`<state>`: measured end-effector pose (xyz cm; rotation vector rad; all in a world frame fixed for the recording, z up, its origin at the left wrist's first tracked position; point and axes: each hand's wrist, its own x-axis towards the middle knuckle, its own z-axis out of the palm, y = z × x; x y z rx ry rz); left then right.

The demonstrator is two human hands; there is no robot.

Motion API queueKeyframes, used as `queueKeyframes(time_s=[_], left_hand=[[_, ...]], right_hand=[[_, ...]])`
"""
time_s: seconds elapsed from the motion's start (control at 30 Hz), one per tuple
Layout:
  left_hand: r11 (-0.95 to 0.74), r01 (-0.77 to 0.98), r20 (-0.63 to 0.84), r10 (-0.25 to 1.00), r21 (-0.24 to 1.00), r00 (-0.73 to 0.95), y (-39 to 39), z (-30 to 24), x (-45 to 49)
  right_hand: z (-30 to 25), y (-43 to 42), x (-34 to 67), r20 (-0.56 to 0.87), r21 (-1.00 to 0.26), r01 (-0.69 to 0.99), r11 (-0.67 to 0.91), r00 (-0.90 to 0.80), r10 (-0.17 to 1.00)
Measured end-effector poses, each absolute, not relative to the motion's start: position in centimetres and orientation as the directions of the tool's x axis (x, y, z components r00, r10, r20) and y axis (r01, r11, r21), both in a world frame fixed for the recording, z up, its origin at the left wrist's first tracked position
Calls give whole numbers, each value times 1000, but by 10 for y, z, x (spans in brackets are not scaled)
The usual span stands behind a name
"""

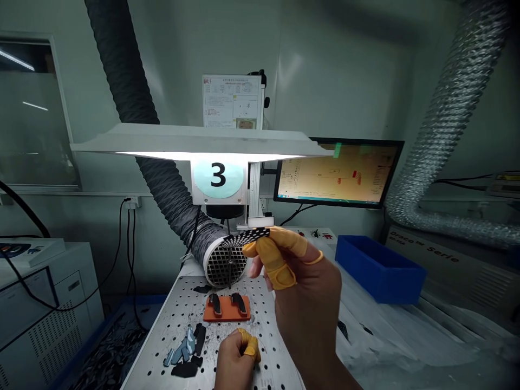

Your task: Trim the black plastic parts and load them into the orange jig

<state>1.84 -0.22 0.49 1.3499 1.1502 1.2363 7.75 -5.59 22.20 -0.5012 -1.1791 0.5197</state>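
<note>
My right hand (303, 271), with yellow finger cots, is raised in front of the lamp stand. Its thumb and fingers pinch a thin black piece with rows of white dots (248, 237), which points left. Low over the perforated metal table (162, 336) is my left hand (239, 357), also in yellow finger cots. Its fingers are curled closed, and what they hold, if anything, is hidden. Just beyond it sits an orange fixture (226, 310) bearing two small dark parts. To its left lie several black pieces (186, 369) and blue-grey pieces (184, 346).
A wide lamp (203, 142) hangs over the table. Behind the fixture, a ribbed duct ends in a grille (221, 268). A blue bin (377, 268) and a monitor (339, 173) stand to the right. Dark scraps (109, 346) fill a container at lower left.
</note>
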Motion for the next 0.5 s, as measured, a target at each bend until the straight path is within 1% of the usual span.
queueKeyframes(time_s=[0.13,0.2,0.27,0.37,0.43,0.5], left_hand=[[-125,31,123,991,992,53,-4,2,17],[-120,42,117,991,992,57,-3,-2,14],[-94,68,88,992,993,92,-1,-7,11],[-73,126,50,984,989,173,4,-12,5],[-56,168,20,978,984,208,6,-13,2],[-27,199,-19,974,980,225,7,-14,0]], right_hand=[[219,-59,81,693,-695,-91,714,184,697],[213,-58,86,688,-722,2,692,109,718],[203,-53,96,695,-711,184,679,33,718],[181,-40,124,668,-624,502,599,-56,742],[166,-30,152,626,-559,663,498,-57,778],[155,-23,187,564,-492,802,337,-1,826]])
